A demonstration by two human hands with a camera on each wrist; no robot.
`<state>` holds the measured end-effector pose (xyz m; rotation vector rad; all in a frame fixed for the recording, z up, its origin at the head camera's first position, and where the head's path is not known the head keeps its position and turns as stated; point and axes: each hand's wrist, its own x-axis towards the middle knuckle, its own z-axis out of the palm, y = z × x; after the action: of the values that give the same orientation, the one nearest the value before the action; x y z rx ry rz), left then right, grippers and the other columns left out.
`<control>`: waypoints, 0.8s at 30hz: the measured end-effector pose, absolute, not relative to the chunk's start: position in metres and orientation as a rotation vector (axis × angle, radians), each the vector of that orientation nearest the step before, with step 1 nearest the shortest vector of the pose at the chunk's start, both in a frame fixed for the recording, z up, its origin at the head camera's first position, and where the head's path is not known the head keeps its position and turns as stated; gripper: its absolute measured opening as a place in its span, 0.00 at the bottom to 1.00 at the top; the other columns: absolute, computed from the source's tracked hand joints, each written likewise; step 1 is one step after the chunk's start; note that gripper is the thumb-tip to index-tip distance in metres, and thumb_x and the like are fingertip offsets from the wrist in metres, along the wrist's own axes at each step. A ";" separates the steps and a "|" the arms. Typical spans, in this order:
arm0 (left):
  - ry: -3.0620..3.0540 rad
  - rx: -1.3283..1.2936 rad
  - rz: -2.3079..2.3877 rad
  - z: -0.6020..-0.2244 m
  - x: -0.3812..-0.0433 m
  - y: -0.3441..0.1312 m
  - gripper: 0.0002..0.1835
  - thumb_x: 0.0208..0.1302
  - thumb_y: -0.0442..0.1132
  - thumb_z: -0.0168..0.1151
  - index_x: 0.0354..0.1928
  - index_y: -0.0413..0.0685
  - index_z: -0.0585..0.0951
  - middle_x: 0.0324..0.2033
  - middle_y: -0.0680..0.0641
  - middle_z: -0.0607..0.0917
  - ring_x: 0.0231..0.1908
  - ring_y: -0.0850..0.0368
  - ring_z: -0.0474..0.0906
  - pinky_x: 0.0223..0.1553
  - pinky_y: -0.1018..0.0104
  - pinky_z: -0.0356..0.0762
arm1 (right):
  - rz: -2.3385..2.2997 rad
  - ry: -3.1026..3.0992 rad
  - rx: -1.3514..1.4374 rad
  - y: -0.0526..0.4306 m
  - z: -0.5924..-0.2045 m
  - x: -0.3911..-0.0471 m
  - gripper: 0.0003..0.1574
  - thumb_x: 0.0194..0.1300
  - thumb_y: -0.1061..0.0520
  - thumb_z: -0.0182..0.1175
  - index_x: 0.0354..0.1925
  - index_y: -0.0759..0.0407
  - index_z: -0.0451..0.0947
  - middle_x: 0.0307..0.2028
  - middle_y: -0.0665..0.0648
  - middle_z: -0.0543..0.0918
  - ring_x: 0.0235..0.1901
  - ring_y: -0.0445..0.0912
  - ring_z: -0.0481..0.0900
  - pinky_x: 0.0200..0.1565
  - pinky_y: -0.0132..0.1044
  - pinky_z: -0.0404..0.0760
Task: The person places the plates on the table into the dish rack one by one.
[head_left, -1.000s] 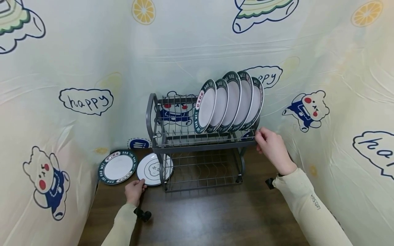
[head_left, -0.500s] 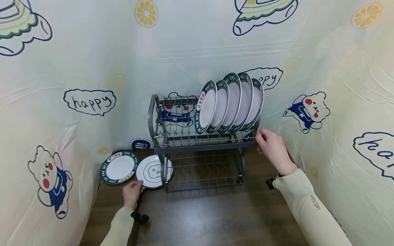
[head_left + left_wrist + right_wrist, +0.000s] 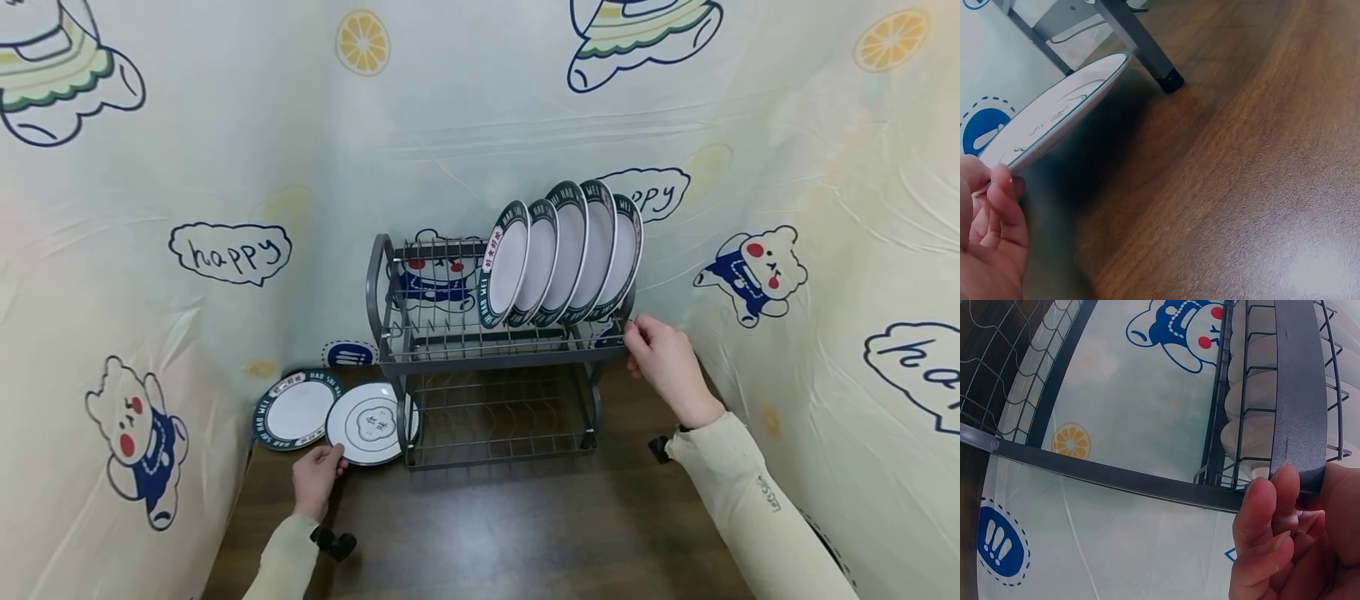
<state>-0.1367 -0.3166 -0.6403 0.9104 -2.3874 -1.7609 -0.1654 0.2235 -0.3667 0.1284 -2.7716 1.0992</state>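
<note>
A white plate (image 3: 360,429), its centre print too small to read, is tilted above the worktop (image 3: 487,525) by the rack's left leg; the left hand (image 3: 317,479) pinches its near rim. Beside it lies a green-rimmed plate (image 3: 300,411) lettered "HAO SHI". The right hand (image 3: 663,362) grips the front right corner of the rack (image 3: 487,364), whose upper tier holds five leaning plates (image 3: 506,262), "HAO SHI" and "WEI" readable. The cloth (image 3: 480,125) behind says "happy".

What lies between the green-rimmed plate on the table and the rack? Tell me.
In the head view, the white plate, its edge pinched by the left hand.
</note>
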 end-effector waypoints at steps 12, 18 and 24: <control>-2.323 0.930 -1.748 -0.630 -0.122 -0.327 0.15 0.75 0.42 0.61 0.46 0.33 0.80 0.23 0.54 0.86 0.26 0.63 0.80 0.29 0.72 0.80 | 1.099 -2.768 0.129 0.224 -0.367 -0.165 0.22 0.83 0.52 0.46 0.31 0.61 0.74 0.22 0.56 0.80 0.21 0.48 0.79 0.27 0.39 0.78; -2.307 0.924 -1.743 -0.619 -0.116 -0.329 0.17 0.76 0.44 0.61 0.48 0.33 0.81 0.23 0.55 0.85 0.26 0.62 0.80 0.31 0.70 0.81 | 1.081 -2.770 0.130 0.224 -0.370 -0.167 0.22 0.82 0.53 0.46 0.30 0.60 0.73 0.21 0.56 0.80 0.20 0.48 0.79 0.27 0.40 0.78; -2.250 0.958 -1.777 -0.614 -0.113 -0.334 0.16 0.75 0.44 0.62 0.45 0.34 0.82 0.22 0.56 0.85 0.26 0.63 0.80 0.30 0.72 0.80 | 1.081 -2.774 0.134 0.225 -0.371 -0.168 0.22 0.82 0.52 0.46 0.31 0.60 0.73 0.21 0.56 0.80 0.21 0.49 0.79 0.27 0.41 0.78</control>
<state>-0.1125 -0.3340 -0.6139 0.9577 -2.2498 -1.7766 -0.1681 0.2251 -0.3707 0.1342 -2.7742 1.0814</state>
